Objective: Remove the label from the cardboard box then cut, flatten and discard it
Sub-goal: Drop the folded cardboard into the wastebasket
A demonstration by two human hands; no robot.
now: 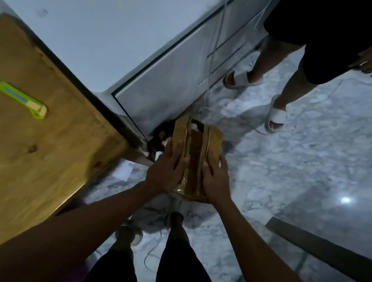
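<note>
Marbled grey floor [305, 169] underfoot, wooden table [27, 145] at the left with a green utility knife [22, 103] lying on it, a pale cabinet [165, 72] behind. Out over the floor, both hands grip the folded cardboard box [194, 156]: left hand [167, 170] wrapped on its left side, right hand [216, 179] on its right, fingers curled over the top. Another person's legs in white sandals [276, 118] stand nearby. Dark clutter under the cardboard is hard to read; a white scrap [123, 169] on the floor is blurred.
</note>
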